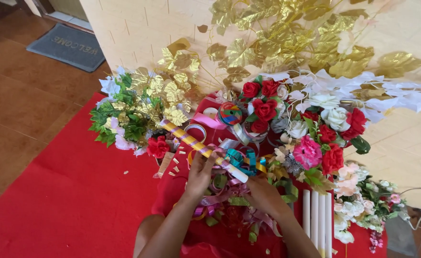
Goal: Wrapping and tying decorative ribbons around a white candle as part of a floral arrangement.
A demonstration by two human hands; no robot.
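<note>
My left hand point(200, 174) grips a long white stick point(202, 149) wound with yellow and pink ribbon; the stick runs diagonally from upper left to lower right. My right hand point(263, 193) is beneath the stick's white lower end, fingers curled among loose ribbon loops point(241, 160) in teal, gold, pink and green. Whether the right hand pinches a ribbon is not visible. Both forearms rise from the bottom of the view over a red cloth point(76, 200).
Artificial red and white roses point(267, 107) and a pink flower point(307, 152) lie behind the hands. A green and gold leaf bunch point(138, 107) lies at left. Gold leaf branches point(277, 38) lean on a pale wall. White sticks point(315, 215) lie at right. A doormat point(69, 45) sits far left.
</note>
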